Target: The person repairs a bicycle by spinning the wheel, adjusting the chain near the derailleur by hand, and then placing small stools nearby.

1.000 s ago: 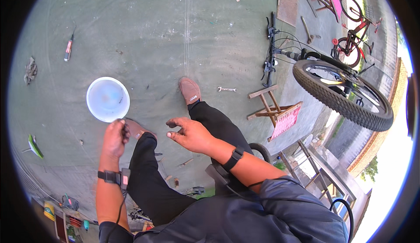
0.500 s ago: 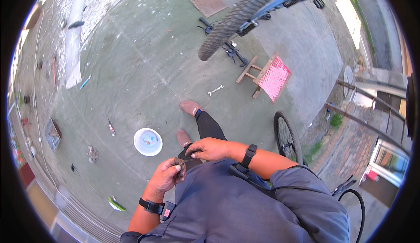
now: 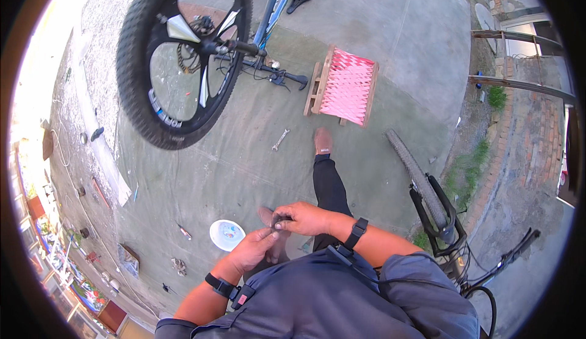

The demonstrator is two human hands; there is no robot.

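Note:
In front of my waist, my left hand [image 3: 251, 248] and my right hand [image 3: 305, 218] are close together, both with their fingers pinched. A small dark piece [image 3: 281, 220] shows at the fingertips of my right hand; its kind is too small to make out. Whatever the left fingers hold is hidden. A white basin [image 3: 213, 239] with bluish contents stands on the ground just beyond my left hand. Ahead, an upside-down blue bicycle [image 3: 267, 18] raises its wheel with a knobbly tyre [image 3: 135, 88] and white-and-black spokes.
A wooden folding stool with a pink woven seat [image 3: 348, 85] stands ahead on the right. A wrench [image 3: 281, 140] lies on the ground. Another bicycle [image 3: 439, 211] is close by my right side. Farther left are a screwdriver-like tool [image 3: 184, 232] and a crumpled rag [image 3: 179, 267].
The view has turned and moved forward to the right, so the upside-down bicycle's wheel appears nearer and the stool closer. My hands have come closer together; one leg has stepped ahead.

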